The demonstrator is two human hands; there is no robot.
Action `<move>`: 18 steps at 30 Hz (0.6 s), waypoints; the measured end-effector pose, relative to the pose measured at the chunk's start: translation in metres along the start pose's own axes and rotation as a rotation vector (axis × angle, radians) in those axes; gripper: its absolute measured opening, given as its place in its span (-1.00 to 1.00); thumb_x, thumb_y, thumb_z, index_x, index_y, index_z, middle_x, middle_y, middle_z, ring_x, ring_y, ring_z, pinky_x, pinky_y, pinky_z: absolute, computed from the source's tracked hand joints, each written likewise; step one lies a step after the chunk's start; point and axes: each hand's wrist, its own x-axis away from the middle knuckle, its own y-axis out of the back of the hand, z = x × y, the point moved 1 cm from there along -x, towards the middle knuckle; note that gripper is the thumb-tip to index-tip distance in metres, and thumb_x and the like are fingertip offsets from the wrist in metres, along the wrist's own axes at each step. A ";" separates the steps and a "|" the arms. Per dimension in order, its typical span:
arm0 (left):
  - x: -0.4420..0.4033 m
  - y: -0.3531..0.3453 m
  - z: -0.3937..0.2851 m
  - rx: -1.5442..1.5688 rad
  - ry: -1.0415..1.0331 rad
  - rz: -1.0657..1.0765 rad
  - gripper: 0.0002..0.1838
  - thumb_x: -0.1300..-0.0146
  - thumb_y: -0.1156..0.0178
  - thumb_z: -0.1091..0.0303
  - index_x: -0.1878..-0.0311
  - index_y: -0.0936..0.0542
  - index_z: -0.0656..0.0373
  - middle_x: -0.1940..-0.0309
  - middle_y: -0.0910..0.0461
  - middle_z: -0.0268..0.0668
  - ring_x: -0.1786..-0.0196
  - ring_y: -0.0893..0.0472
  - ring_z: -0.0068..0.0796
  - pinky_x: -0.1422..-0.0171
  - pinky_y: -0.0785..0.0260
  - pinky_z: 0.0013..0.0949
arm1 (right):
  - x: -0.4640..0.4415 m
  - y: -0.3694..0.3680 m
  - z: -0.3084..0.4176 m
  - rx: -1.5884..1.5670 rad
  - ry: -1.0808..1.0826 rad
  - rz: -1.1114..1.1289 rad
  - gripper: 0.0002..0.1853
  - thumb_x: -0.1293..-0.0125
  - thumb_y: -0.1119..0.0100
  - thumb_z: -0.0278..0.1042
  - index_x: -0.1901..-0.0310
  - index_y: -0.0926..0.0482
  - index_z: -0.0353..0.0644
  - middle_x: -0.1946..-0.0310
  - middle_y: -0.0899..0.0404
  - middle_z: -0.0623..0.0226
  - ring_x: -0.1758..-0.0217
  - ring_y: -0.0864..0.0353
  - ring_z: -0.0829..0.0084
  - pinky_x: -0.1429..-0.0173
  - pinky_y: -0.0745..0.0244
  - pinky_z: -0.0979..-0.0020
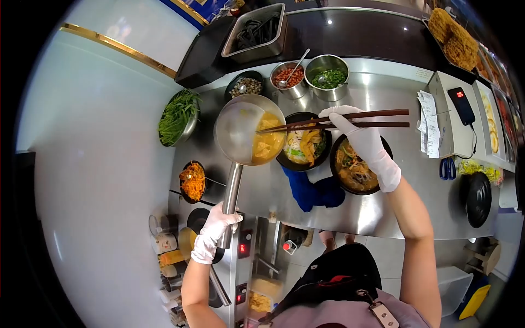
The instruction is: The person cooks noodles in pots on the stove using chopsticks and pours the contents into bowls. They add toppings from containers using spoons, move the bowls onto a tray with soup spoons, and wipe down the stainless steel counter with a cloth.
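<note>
The gloved left hand (217,225) grips the steel handle of a saucepan (232,128), which is tilted so that the yellow pieces (269,143) in it gather on its right side. The saucepan is above the stainless steel counter (418,210), and its right rim overlaps the edge of a black noodle bowl (304,167) in the view. The gloved right hand (358,134), to the right of the saucepan, has its fingers closed on dark brown chopsticks (385,113), whose tips reach over the yellow pieces; whether they touch is hard to tell. The noodle bowl, just right of the saucepan, contains pale noodles, greens and yellow strips. Farther right of the saucepan, partly behind the right wrist, stands a black soup bowl (358,193) with broth and mixed toppings. A crumpled blue cloth (306,191) lies to the saucepan's lower right, against the noodle bowl's near side. Beyond the saucepan stand a steel pot of diced red food (298,92) with a spoon and a steel pot of chopped greens (332,95). Left of the saucepan are long green leaves (178,117) in a steel bowl, with shredded carrot (192,184) to its lower left.
</note>
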 end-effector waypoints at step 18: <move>-0.018 -0.018 -0.008 -0.221 -0.089 -0.114 -0.67 -0.02 -0.33 0.62 0.16 -0.42 0.34 0.47 -0.54 -0.24 0.58 -0.52 -0.49 0.48 -0.41 -0.42 | 0.011 0.002 -0.033 0.244 0.206 0.090 -0.87 -0.28 -0.26 -0.52 0.15 -0.68 -0.25 0.20 -0.73 0.29 0.14 -0.68 0.53 -0.01 -0.58 0.48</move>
